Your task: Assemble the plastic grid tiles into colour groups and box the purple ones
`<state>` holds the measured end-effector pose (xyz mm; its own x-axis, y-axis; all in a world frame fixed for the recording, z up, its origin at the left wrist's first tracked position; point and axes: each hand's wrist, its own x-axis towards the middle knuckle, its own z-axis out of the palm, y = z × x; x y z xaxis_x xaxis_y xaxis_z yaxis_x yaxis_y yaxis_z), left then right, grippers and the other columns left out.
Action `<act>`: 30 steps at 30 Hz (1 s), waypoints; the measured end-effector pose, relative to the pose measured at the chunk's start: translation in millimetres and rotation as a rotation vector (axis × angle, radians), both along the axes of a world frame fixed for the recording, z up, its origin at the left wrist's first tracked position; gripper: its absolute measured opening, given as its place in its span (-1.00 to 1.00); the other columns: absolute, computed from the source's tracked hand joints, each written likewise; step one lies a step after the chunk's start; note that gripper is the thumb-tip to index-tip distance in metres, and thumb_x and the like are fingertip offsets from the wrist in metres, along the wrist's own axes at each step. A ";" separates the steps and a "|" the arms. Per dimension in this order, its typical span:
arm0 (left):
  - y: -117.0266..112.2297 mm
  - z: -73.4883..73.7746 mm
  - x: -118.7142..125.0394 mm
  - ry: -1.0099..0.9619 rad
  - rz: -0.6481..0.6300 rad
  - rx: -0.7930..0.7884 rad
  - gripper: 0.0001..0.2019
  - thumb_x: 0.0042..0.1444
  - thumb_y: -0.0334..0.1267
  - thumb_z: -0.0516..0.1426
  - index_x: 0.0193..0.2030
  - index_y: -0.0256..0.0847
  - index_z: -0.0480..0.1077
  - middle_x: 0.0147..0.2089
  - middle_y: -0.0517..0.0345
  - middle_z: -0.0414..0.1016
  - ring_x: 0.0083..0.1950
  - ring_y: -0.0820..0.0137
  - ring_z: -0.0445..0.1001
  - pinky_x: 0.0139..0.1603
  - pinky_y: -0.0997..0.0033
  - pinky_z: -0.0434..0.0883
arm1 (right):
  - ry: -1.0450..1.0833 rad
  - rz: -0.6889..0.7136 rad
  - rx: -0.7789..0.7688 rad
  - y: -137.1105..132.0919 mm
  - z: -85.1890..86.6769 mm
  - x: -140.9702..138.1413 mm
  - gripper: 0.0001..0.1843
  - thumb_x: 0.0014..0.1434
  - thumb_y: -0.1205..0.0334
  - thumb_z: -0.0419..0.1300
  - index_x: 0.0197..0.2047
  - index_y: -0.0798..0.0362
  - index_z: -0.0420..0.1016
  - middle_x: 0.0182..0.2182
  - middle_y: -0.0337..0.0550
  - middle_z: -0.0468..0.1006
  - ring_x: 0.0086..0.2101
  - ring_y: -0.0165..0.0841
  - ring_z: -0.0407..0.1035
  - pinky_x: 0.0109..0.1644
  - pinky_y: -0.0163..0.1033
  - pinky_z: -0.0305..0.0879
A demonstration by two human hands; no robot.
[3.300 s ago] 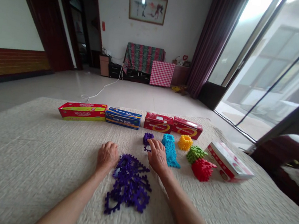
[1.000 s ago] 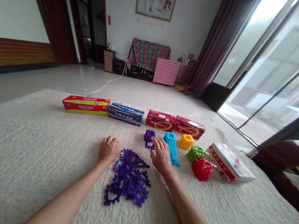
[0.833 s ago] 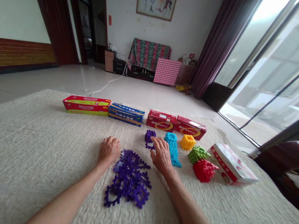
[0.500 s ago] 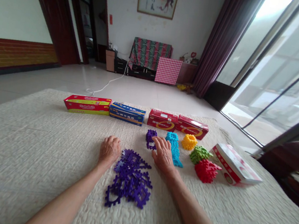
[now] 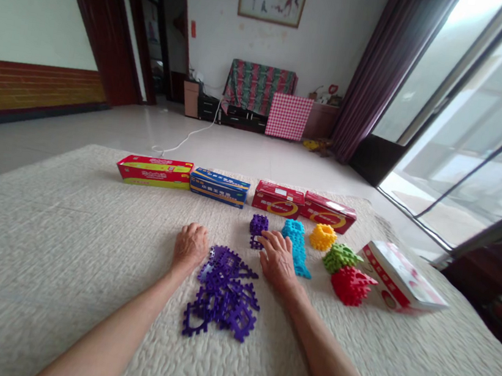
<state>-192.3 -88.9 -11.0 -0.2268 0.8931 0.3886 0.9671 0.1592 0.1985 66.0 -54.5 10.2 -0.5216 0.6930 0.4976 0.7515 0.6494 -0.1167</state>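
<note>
Purple interlocking tiles [image 5: 224, 294] lie in a loose heap on the cream quilted surface [image 5: 40, 246], between the two forearms. Left hand [image 5: 190, 246] rests knuckles-up at the heap's far-left edge, fingers curled together; cannot tell whether anything is gripped under them (a small pale bit shows just right of the knuckles, unclear what it is). Right hand [image 5: 277, 260] lies palm-down at the heap's far-right edge, fingers loosely apart and extended, fingertips touching or just beside a small purple block [image 5: 258, 228] that sits right ahead of them. No clamp on it that I can see.

Just right of the right fingers: cyan strip of blocks [image 5: 296, 248], running away from the person, its near end beside the right hand. Further right, a yellow block ring [image 5: 323, 237], then a green cluster [image 5: 340, 258] and a red cluster [image 5: 351, 285], the last two touching or nearly so. Beyond those, near the surface's right edge, a white-and-red box [image 5: 399, 277] lies flat.

Well ahead of both hands, four cartons in a row: red-yellow carton [image 5: 154, 171], blue carton [image 5: 218, 187], two red cartons [image 5: 304, 204] end to end.
</note>
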 end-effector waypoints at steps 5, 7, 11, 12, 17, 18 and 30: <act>-0.3 1.2 0.8 -0.001 0.003 -0.013 -0.76 0.20 -0.30 -0.03 -0.19 -0.16 0.47 -0.07 0.01 0.44 -0.02 0.21 0.34 -0.02 0.26 0.25 | 0.009 0.001 -0.005 0.8 1.3 -0.7 -0.60 0.16 0.37 0.09 0.07 0.03 0.41 0.15 -0.02 0.36 0.17 -0.12 0.08 0.24 0.10 -0.09; -0.3 1.1 0.7 -0.003 -0.001 -0.014 -0.75 0.20 -0.30 -0.04 -0.18 -0.16 0.47 -0.07 0.01 0.44 -0.02 0.21 0.34 -0.01 0.26 0.25 | 0.028 0.006 0.005 -0.6 2.5 -1.8 -0.61 0.15 0.39 0.08 0.06 0.03 0.41 0.14 -0.02 0.36 0.17 -0.12 0.08 0.24 0.10 -0.08; -0.1 1.0 0.5 -0.011 0.000 -0.013 -0.75 0.19 -0.31 -0.03 -0.18 -0.16 0.47 -0.07 -0.01 0.44 -0.02 0.21 0.34 -0.01 0.24 0.26 | 0.114 0.043 -0.002 -6.1 5.8 -8.2 -0.64 0.16 0.40 0.07 0.02 0.04 0.42 0.04 -0.01 0.42 0.08 -0.17 0.20 0.19 0.02 0.05; -0.1 1.2 0.5 -0.010 0.003 -0.014 -0.75 0.19 -0.31 -0.03 -0.18 -0.17 0.47 -0.07 -0.01 0.44 -0.03 0.21 0.34 -0.01 0.24 0.26 | 0.139 0.061 -0.028 -8.0 6.9 -11.2 -0.66 0.16 0.40 0.07 0.01 0.04 0.43 0.00 -0.01 0.44 0.04 -0.20 0.25 0.16 -0.03 0.11; -0.8 2.9 1.5 -0.001 0.007 -0.022 -0.75 0.20 -0.31 -0.04 -0.18 -0.18 0.47 -0.08 -0.02 0.44 -0.03 0.20 0.34 -0.01 0.24 0.26 | 0.109 0.170 -0.281 -21.7 14.4 -33.9 -0.73 0.15 0.31 0.15 -0.05 0.07 0.44 -0.13 -0.05 0.51 -0.12 -0.29 0.39 0.00 -0.22 0.27; -0.9 3.2 1.7 -0.001 0.009 -0.026 -0.75 0.20 -0.30 -0.04 -0.18 -0.18 0.47 -0.08 -0.02 0.44 -0.03 0.20 0.34 0.00 0.24 0.26 | 0.076 0.163 -0.316 -24.6 15.8 -39.1 -0.73 0.14 0.27 0.17 -0.06 0.07 0.45 -0.15 -0.05 0.51 -0.13 -0.28 0.40 -0.02 -0.22 0.28; -0.2 2.0 1.9 0.004 0.017 -0.014 -0.76 0.19 -0.31 -0.03 -0.22 -0.18 0.47 -0.10 -0.03 0.45 -0.05 0.20 0.36 -0.04 0.23 0.28 | 0.258 0.134 -0.411 -23.1 17.6 -63.2 -0.71 -0.02 0.43 0.21 -0.17 0.04 0.49 -0.37 -0.21 0.51 -0.38 -0.40 0.39 -0.26 -0.33 0.30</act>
<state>-190.5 -89.0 -9.0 -0.2404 0.8945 0.3769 0.9650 0.1783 0.1924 2.8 -77.5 27.8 -0.5151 0.7943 0.3221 0.5778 0.5994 -0.5540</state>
